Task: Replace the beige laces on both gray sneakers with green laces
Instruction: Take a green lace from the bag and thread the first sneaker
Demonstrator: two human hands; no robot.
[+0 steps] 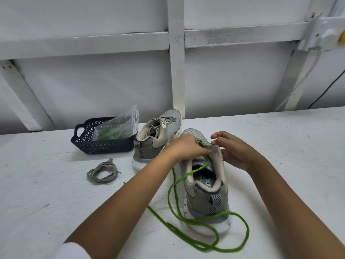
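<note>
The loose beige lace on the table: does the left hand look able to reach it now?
Probably yes. The beige lace lies coiled and uncovered on the table, left of the near sneaker, with nothing between. But the left hand is busy at that sneaker and must let go first.

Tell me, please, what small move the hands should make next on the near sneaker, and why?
Probably draw the slack of the green lace snug. The left hand appears to pinch the lace by the tongue while the right hand grips the near sneaker to steady it. Most of the lace lies in loose loops on the table, trailing out of the shoe's opening.
</note>
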